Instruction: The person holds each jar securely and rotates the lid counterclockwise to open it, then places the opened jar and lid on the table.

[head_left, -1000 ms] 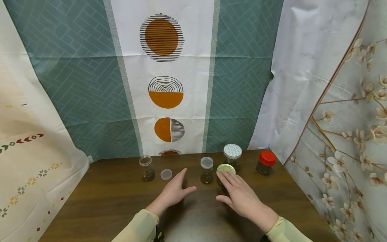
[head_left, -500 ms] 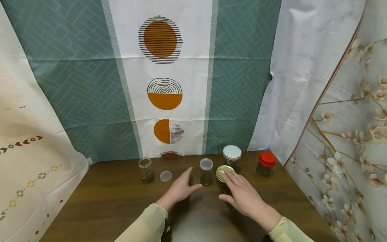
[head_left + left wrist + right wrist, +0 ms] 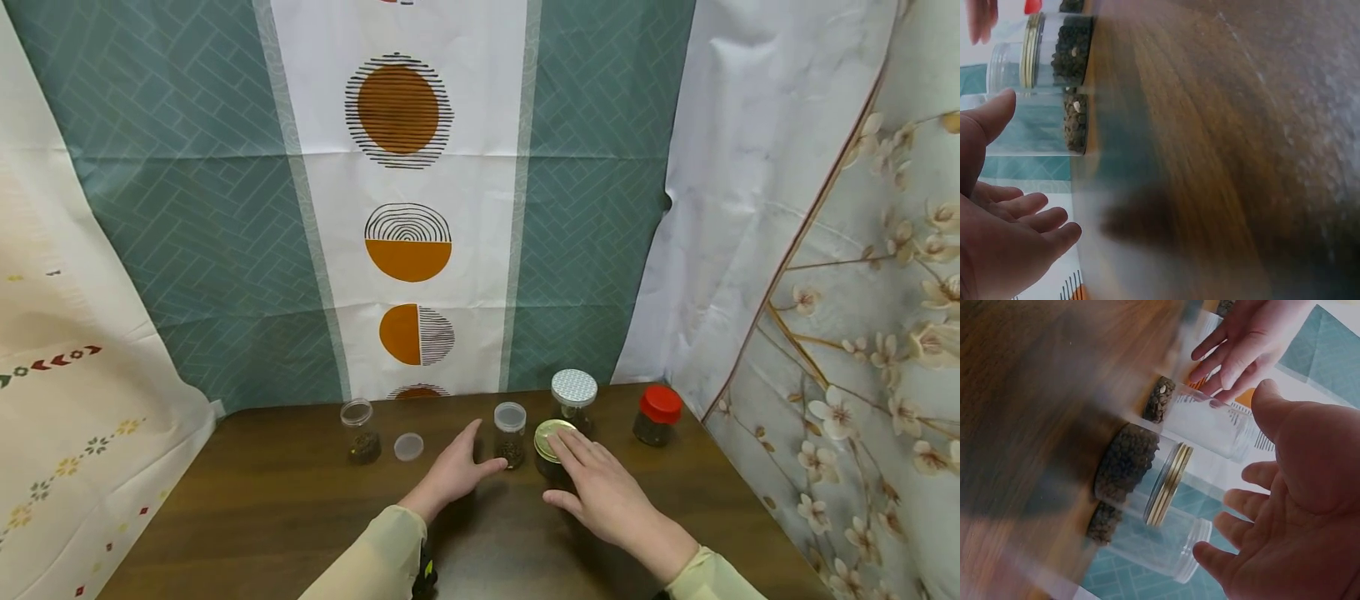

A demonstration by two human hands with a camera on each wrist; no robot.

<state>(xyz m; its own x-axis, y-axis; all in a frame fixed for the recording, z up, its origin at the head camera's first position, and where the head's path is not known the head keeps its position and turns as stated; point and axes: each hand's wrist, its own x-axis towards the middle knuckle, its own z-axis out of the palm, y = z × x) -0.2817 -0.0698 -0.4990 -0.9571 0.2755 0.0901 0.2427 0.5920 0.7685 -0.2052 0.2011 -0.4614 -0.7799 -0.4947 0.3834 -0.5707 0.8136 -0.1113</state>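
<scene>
our left grip (image 3: 455,469) and right grip (image 3: 603,487) are spread loose, nothing held. gold-lidded jar (image 3: 545,445) sits lower centre-right of the head frame; we reckon it's light, slick, best held round its sides.

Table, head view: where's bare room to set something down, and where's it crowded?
Free: table front left, between leftmost jar and left sleeve; front right, between red-lidded jar and right sleeve. Crowded: gold-lidded jar by the right hand, translucent-lidded jar by the left hand, white-lidded jar close behind.
</scene>
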